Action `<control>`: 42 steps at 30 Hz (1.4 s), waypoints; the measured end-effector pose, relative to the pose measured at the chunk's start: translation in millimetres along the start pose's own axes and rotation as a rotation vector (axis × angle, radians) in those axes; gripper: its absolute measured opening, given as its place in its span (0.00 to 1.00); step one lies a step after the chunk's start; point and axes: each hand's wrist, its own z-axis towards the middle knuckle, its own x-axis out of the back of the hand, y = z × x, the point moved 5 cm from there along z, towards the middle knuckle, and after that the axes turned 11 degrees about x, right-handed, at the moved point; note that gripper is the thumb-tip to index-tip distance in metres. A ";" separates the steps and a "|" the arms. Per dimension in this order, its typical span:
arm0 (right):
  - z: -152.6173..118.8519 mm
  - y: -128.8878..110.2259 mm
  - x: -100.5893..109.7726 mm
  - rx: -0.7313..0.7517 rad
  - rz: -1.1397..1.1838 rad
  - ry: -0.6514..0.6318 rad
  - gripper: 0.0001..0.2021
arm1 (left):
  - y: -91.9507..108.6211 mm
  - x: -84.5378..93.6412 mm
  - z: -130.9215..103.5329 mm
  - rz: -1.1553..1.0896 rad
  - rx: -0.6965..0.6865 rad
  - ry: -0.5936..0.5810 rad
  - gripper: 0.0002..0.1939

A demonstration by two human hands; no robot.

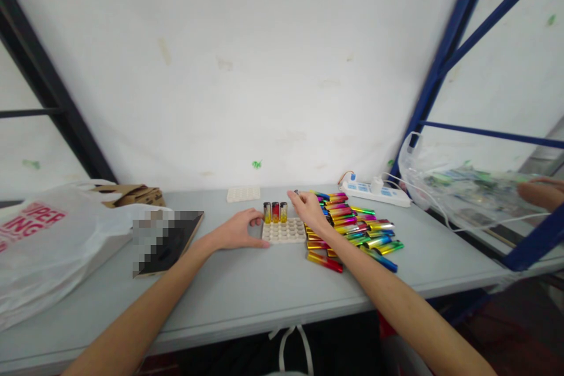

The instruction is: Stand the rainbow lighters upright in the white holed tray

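Note:
Three lighters (275, 212) with black tops stand upright in the back row of a cream tray (284, 239) full of round holes. At the tray's left end is my left hand (240, 230), its fingers bent against the side and its thumb along the front corner, holding it. My right hand (306, 210) is closed in a pinch above the tray's right back part. A small dark metal tip pokes out of that pinch, apparently the top of a lighter (296, 191); the rest is hidden by the fingers. Right of the tray lies a pile of shiny multicoloured lighters (348, 226).
A second cream tray (244, 194) lies against the wall. White power strip (376, 192) and cables sit behind the pile. At left are a dark flat panel (176, 241), cardboard (132, 195) and a plastic bag (48, 247). Another person's hand (544, 192) shows far right beyond the blue frame (440, 70).

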 end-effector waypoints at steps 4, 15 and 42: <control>0.8 -2.6 0.6 0.003 -0.057 0.009 0.23 | 1.2 0.6 -0.6 -0.013 -0.010 0.008 0.34; 0.8 -1.5 -0.9 0.025 -0.073 -0.029 0.21 | 0.2 0.4 -0.4 -0.009 -0.009 0.009 0.33; 0.5 5.5 21.7 0.356 -0.368 -0.664 0.15 | -0.8 -1.1 -0.1 -0.007 -0.014 -0.007 0.35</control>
